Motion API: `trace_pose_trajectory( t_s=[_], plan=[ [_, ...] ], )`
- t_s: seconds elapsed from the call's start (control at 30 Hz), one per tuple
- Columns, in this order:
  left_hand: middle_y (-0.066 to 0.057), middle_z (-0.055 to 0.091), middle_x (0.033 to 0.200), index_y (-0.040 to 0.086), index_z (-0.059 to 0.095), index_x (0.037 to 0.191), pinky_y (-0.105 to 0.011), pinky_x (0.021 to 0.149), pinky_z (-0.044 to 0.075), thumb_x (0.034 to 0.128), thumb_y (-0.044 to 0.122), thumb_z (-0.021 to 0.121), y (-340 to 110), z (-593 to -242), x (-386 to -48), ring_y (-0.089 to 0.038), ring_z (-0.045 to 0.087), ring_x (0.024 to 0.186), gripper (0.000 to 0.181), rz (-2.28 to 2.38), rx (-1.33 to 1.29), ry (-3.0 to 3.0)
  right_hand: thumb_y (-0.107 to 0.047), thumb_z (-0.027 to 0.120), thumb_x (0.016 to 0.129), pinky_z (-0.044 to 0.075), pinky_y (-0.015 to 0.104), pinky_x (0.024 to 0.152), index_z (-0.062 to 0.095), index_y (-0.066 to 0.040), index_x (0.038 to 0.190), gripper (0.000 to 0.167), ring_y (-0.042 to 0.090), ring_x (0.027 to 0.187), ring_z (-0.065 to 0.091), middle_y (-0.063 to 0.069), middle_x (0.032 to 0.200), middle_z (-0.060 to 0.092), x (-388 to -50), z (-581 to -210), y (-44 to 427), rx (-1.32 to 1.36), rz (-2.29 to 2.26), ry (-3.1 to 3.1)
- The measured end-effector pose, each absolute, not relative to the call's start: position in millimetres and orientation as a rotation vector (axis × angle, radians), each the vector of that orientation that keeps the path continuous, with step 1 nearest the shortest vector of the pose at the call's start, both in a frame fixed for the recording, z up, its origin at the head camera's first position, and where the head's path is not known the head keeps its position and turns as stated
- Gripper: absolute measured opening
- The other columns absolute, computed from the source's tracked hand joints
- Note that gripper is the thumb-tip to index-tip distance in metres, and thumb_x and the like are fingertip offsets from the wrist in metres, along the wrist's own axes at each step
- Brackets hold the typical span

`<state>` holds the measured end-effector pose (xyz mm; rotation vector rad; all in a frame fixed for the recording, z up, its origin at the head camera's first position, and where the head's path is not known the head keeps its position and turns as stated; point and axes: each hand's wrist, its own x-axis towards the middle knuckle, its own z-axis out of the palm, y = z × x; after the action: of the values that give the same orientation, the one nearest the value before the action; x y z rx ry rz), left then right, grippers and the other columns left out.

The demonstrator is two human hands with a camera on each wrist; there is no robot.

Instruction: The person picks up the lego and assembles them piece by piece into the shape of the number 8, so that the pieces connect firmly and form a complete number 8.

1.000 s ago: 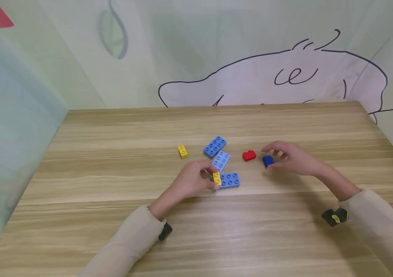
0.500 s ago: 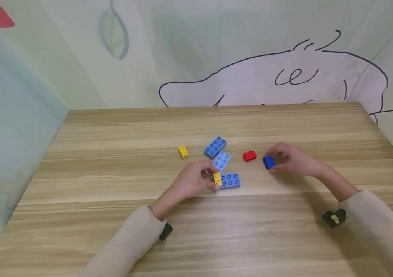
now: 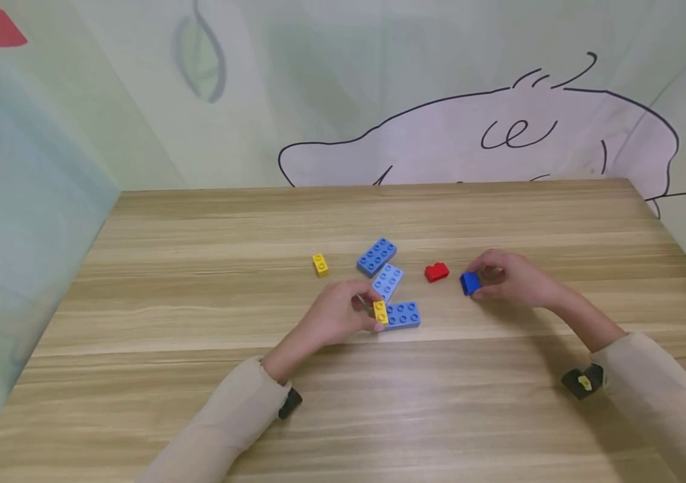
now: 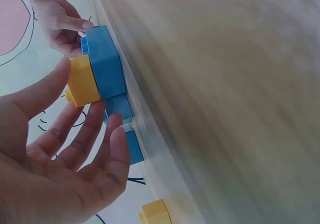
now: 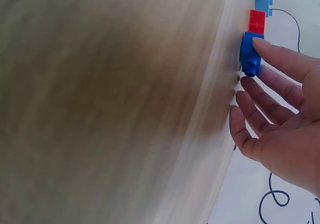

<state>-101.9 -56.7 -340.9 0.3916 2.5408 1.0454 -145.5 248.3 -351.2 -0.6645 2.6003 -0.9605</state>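
In the head view my left hand (image 3: pixel 341 313) pinches a small yellow brick (image 3: pixel 380 312) between thumb and fingertips. That brick sits on the left end of a blue brick (image 3: pixel 405 314); the left wrist view shows the yellow brick (image 4: pixel 84 80) against the blue one (image 4: pixel 106 62). My right hand (image 3: pixel 515 278) pinches a small dark blue brick (image 3: pixel 470 283) at the right. Its thumb and a finger are on the dark blue brick (image 5: pixel 251 53) in the right wrist view, with the other fingers loosely bent.
A red brick (image 3: pixel 436 272) lies left of the dark blue one. Behind the left hand are a light blue brick (image 3: pixel 388 282) and a larger blue brick (image 3: pixel 376 256). Another yellow brick (image 3: pixel 320 265) is further left on the wooden table (image 3: pixel 198 268). A printed curtain hangs behind.
The right thumb and finger have closed onto the dark blue brick, which has turned slightly. The left hand has kept its pinch on the yellow brick, almost unmoved.
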Motion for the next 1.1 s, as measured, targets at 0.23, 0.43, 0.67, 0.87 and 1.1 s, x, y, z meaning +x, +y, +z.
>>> trace_pose_trajectory(
  t_s=[0.23, 0.43, 0.67, 0.87, 1.1],
  plan=[
    [0.002, 0.06, 0.09, 0.012, 0.065, 0.1, -0.026, 0.069, 0.046, 0.0697, 0.016, 0.079, -57, -339, -102, -0.014, 0.053, 0.081, 0.034, 1.039, 0.377, 2.538, -0.005, 0.07, 0.079, 0.049, 0.043, 0.08, 0.057, 0.002, 0.108, 0.033, 0.026, 0.092, 0.054, 0.012, 0.103, 0.058, -144, -352, 246, -0.667, -1.002, 2.597],
    [0.002, 0.06, 0.09, 0.013, 0.064, 0.099, -0.026, 0.069, 0.046, 0.0697, 0.016, 0.079, -57, -340, -102, -0.014, 0.053, 0.081, 0.033, 1.031, 0.379, 2.54, -0.008, 0.071, 0.079, 0.05, 0.04, 0.079, 0.059, -0.001, 0.108, 0.033, 0.024, 0.092, 0.055, 0.008, 0.101, 0.06, -141, -349, 235, -0.695, -0.993, 2.607],
    [0.002, 0.061, 0.091, 0.013, 0.065, 0.099, -0.027, 0.07, 0.046, 0.0697, 0.016, 0.079, -57, -340, -103, -0.014, 0.054, 0.082, 0.033, 1.033, 0.383, 2.539, -0.008, 0.072, 0.078, 0.049, 0.038, 0.078, 0.06, -0.001, 0.107, 0.033, 0.021, 0.087, 0.053, 0.005, 0.097, 0.06, -136, -345, 216, -0.781, -0.995, 2.589],
    [0.002, 0.061, 0.091, 0.013, 0.065, 0.099, -0.027, 0.071, 0.046, 0.07, 0.016, 0.079, -57, -339, -103, -0.014, 0.054, 0.083, 0.033, 1.029, 0.39, 2.542, -0.013, 0.073, 0.078, 0.049, 0.031, 0.075, 0.061, -0.005, 0.108, 0.033, 0.016, 0.084, 0.052, -0.001, 0.094, 0.059, -128, -345, 199, -0.885, -0.957, 2.583],
    [0.002, 0.061, 0.091, 0.013, 0.065, 0.099, -0.027, 0.071, 0.046, 0.0708, 0.015, 0.079, -57, -340, -103, -0.015, 0.054, 0.083, 0.031, 1.044, 0.388, 2.531, -0.015, 0.074, 0.077, 0.049, 0.028, 0.071, 0.062, -0.007, 0.11, 0.036, 0.015, 0.082, 0.051, -0.004, 0.089, 0.058, -122, -349, 183, -0.97, -0.963, 2.567]
  ],
)
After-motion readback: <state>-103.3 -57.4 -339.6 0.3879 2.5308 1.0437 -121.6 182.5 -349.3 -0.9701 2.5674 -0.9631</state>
